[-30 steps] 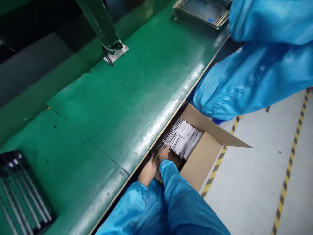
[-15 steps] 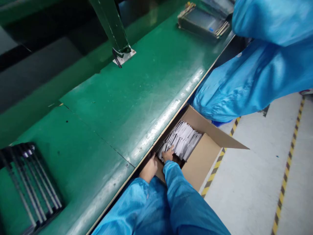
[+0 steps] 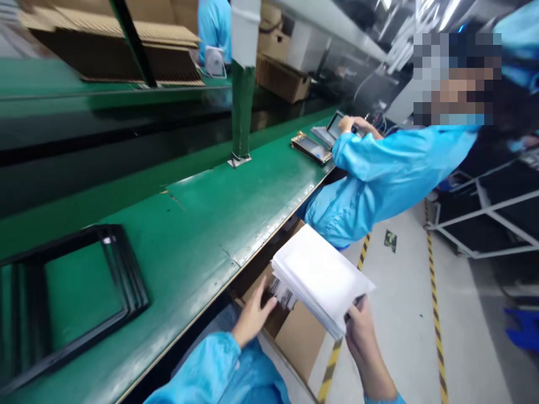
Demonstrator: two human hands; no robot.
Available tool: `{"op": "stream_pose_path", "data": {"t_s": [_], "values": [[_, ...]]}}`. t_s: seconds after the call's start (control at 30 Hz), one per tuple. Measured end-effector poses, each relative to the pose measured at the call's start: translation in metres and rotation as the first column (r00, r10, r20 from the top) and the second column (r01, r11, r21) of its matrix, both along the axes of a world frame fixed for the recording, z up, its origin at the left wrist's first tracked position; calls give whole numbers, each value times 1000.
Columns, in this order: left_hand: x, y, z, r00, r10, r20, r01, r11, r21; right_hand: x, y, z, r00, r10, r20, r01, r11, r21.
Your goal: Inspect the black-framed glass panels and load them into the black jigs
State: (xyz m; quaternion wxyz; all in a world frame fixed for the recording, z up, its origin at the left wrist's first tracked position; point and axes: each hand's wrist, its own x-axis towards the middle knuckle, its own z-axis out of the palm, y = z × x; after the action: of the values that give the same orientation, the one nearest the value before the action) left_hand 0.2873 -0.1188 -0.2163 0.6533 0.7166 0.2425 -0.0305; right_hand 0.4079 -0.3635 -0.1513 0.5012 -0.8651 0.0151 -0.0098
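A thick stack of white packets (image 3: 322, 278) with barcode labels along its near edge is raised above the open cardboard box (image 3: 301, 331). My right hand (image 3: 362, 331) is shut on the stack's lower right corner. My left hand (image 3: 252, 317) stands beside the box with its fingers spread, the fingertips against the labelled edge. Blue sleeves cover both my forearms. The inside of the box is hidden behind the stack.
The green workbench (image 3: 189, 224) runs along the left, with a black frame tray (image 3: 73, 297) on it. A co-worker in a blue smock (image 3: 391, 179) handles a tablet-like panel (image 3: 337, 126) beside another panel (image 3: 310, 148). Taped floor lies right.
My hands have come out of the box with the white stack lifted above it. The view has swung up and now takes in the co-worker and the far end of the room.
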Motion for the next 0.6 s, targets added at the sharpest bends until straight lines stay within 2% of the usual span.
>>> {"op": "stream_pose_path", "data": {"t_s": [0.07, 0.13, 0.17, 0.2, 0.3, 0.37, 0.47, 0.53, 0.6], "values": [[-6, -15, 36, 983, 59, 174, -37, 991, -127, -16, 20, 29, 998, 36, 52, -46, 979, 197], [-6, -15, 77, 921, 227, 317, -148, 956, -255, -38, 59, 43, 991, 108, 77, -128, 928, 349], [-6, -7, 97, 851, 383, 359, -251, 897, -363, -49, 83, 46, 984, 152, 87, -175, 894, 413], [-7, 5, 117, 788, 482, 382, -323, 853, -410, -60, 108, 48, 976, 197, 96, -219, 855, 470], [-20, 57, 163, 621, 671, 405, -491, 736, -467, -88, 178, 53, 935, 343, 93, -327, 725, 606], [-35, 88, 180, 535, 736, 416, -564, 677, -472, -99, 214, 59, 907, 414, 78, -350, 640, 684], [-54, 116, 190, 444, 791, 420, -641, 608, -468, -107, 252, 68, 873, 484, 58, -351, 540, 765], [-58, 127, 190, 409, 805, 430, -675, 584, -451, -109, 266, 69, 852, 519, 59, -360, 502, 786], [-54, 137, 187, 364, 812, 456, -710, 559, -428, -105, 270, 68, 827, 559, 64, -392, 490, 778]]}}
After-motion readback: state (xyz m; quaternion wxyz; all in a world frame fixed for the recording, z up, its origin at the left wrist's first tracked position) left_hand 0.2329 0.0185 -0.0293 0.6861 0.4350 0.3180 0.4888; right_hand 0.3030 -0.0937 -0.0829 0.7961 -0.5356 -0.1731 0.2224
